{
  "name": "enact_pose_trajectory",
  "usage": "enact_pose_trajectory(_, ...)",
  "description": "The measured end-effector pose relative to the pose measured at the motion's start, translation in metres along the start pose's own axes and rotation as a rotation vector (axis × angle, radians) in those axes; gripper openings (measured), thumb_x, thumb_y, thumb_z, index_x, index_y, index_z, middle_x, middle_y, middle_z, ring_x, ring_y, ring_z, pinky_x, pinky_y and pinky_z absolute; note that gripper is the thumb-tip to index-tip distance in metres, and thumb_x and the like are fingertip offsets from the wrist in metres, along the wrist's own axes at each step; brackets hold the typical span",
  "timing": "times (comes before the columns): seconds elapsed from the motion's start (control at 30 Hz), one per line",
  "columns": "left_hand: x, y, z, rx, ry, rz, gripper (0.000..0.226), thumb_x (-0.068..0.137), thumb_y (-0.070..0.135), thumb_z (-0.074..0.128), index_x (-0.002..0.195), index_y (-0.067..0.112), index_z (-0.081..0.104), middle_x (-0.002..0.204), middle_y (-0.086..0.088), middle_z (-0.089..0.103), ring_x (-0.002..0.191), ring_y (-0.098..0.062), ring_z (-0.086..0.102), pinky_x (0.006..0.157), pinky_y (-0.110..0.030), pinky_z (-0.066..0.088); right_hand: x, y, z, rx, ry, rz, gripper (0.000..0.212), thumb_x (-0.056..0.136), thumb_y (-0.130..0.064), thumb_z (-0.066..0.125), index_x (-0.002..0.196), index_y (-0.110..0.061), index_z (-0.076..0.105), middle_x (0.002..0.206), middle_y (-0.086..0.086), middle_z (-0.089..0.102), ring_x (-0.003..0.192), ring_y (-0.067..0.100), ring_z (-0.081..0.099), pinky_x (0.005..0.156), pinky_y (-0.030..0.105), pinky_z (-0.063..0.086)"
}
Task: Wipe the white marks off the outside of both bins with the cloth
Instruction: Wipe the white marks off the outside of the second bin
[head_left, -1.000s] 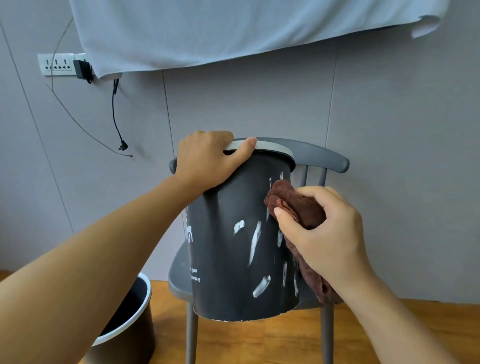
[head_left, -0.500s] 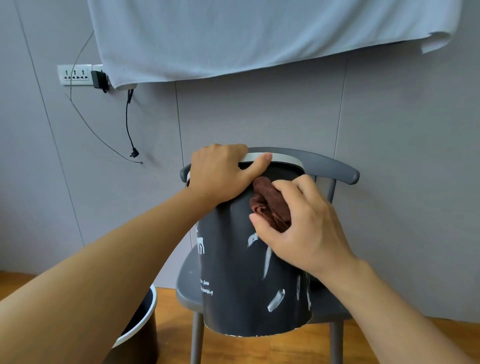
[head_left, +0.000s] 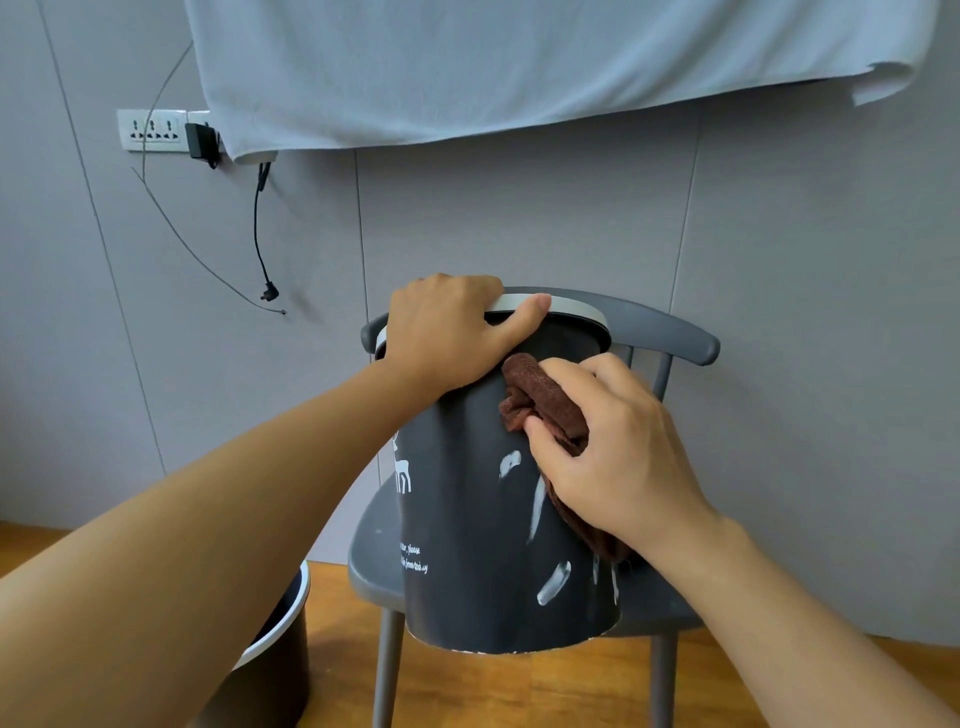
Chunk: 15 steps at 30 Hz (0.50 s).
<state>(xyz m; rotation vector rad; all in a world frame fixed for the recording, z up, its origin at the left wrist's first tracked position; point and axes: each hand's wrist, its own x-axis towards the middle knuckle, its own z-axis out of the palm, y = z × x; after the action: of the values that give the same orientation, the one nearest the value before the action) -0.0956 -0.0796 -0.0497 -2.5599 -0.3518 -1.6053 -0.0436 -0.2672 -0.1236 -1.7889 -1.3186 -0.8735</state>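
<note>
A dark grey bin (head_left: 467, 519) with a pale rim stands tilted on a grey chair (head_left: 670, 332). Several white smears (head_left: 553, 582) streak its outer wall, beside a white deer print. My left hand (head_left: 447, 332) grips the rim, thumb along the top edge. My right hand (head_left: 608, 447) holds a bunched brown cloth (head_left: 540, 400) and presses it against the upper wall just under the rim. A second dark bin (head_left: 275, 670) stands on the floor at lower left, partly hidden by my left forearm.
The chair stands against a grey panelled wall. A pale sheet (head_left: 519, 67) hangs above it. A socket strip (head_left: 153, 130) with a plugged adapter and dangling black cable (head_left: 260, 234) sits at upper left. Wooden floor (head_left: 519, 691) runs below.
My right hand has carried the cloth from the bin's right side up and left to the wall beneath the rim. My left hand keeps its hold on the rim.
</note>
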Motion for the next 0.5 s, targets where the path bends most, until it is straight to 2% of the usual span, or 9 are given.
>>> enact_pose_trajectory(0.1, 0.001, -0.001, -0.001, -0.003, -0.016, -0.019, 0.068, 0.088, 0.073, 0.047, 0.054, 0.018, 0.025, 0.043, 0.004, 0.029, 0.043, -0.017, 0.029, 0.048, -0.029, 0.015, 0.009, -0.001, -0.004, 0.112, 0.024, 0.020, 0.032, 0.086, -0.023, 0.078, 0.118, -0.025, 0.071, 0.099, -0.005, 0.062, 0.087, 0.019, 0.062, 0.076, 0.041, 0.056)
enact_pose_trajectory(0.2, 0.001, 0.000, -0.001, -0.007, -0.029, -0.014, 0.068, 0.088, 0.073, 0.047, 0.054, 0.017, 0.027, 0.043, 0.003, 0.029, 0.043, -0.016, 0.029, 0.048, -0.029, 0.016, 0.019, 0.000, -0.011, 0.108, -0.020, 0.012, 0.026, 0.085, -0.020, 0.077, 0.110, -0.027, 0.075, 0.094, -0.004, 0.062, 0.085, 0.020, 0.062, 0.075, 0.042, 0.055)
enact_pose_trajectory(0.3, 0.002, -0.001, -0.003, 0.003, -0.044, -0.026, 0.069, 0.088, 0.073, 0.046, 0.055, 0.016, 0.025, 0.044, 0.002, 0.028, 0.044, -0.018, 0.029, 0.049, -0.030, 0.017, 0.018, -0.003, -0.018, 0.071, -0.172, -0.059, 0.016, 0.088, -0.024, 0.073, 0.103, -0.029, 0.076, 0.090, -0.006, 0.060, 0.080, 0.018, 0.061, 0.069, 0.041, 0.053)
enact_pose_trajectory(0.37, 0.001, -0.003, -0.004, 0.009, -0.055, -0.036, 0.070, 0.088, 0.073, 0.045, 0.056, 0.014, 0.025, 0.044, 0.002, 0.028, 0.045, -0.020, 0.030, 0.050, -0.031, 0.018, 0.008, -0.007, -0.023, 0.027, -0.324, -0.142, 0.011, 0.089, -0.033, 0.066, 0.098, -0.035, 0.074, 0.088, -0.011, 0.057, 0.078, 0.011, 0.058, 0.066, 0.037, 0.052)
enact_pose_trajectory(0.5, 0.000, -0.001, -0.006, 0.029, -0.042, -0.037, 0.070, 0.088, 0.073, 0.045, 0.055, 0.015, 0.024, 0.044, 0.002, 0.027, 0.043, -0.017, 0.028, 0.049, -0.030, 0.015, 0.000, -0.015, -0.036, -0.056, -0.511, -0.193, 0.028, 0.086, -0.051, 0.050, 0.096, -0.039, 0.072, 0.084, -0.015, 0.056, 0.075, 0.006, 0.055, 0.065, 0.028, 0.051)
